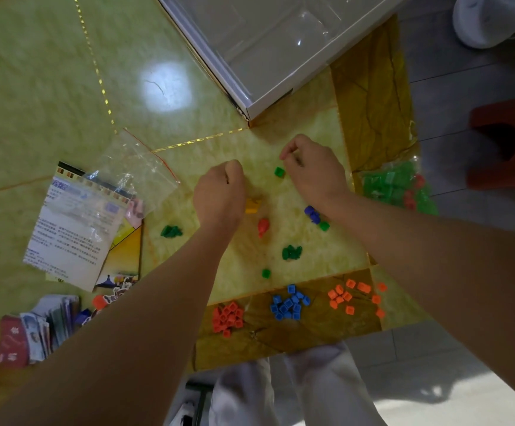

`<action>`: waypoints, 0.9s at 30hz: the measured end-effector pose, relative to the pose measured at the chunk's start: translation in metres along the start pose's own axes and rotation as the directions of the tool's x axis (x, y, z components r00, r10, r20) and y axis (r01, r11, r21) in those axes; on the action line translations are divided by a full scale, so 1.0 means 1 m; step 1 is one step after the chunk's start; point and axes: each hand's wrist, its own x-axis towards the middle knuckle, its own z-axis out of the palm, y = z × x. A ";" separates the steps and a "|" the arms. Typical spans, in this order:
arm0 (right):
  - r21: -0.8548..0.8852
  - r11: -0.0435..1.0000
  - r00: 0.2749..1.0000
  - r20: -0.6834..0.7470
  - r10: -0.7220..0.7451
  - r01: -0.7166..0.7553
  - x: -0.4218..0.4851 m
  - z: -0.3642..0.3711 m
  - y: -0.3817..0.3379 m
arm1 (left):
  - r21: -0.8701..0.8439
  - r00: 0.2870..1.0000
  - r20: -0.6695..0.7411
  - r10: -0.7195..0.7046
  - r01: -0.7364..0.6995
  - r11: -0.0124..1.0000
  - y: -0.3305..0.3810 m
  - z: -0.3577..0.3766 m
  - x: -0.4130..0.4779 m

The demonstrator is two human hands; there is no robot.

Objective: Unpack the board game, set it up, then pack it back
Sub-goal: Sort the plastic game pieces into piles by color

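Observation:
My left hand point(219, 192) hovers over the table as a fist with its fingers curled under; anything inside it is hidden. My right hand point(311, 170) is beside it, its fingertips drawn together, and I see nothing between them. A green cube point(279, 172) lies just below those fingertips. A yellow piece point(253, 206) peeks out beside my left hand. A red piece point(263, 227), a blue piece point(312, 213) and green pieces point(292, 252) are scattered below the hands. Near the front edge sit sorted piles of red cubes point(228, 316), blue cubes point(290, 304) and orange cubes point(354, 296).
The open white game box point(250, 96) stands at the back. An empty zip bag point(133, 176) lies on a rule sheet point(71, 222) at the left, with cards and notes point(35, 327) below. A bag of green pieces point(400, 187) sits at the right table edge, beside a red stool point(508, 142).

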 end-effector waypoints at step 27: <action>0.554 0.747 0.929 0.247 0.275 -0.369 -0.090 0.008 0.001 | 0.400 0.718 0.624 0.309 -0.633 0.662 -0.081 -0.008 -0.085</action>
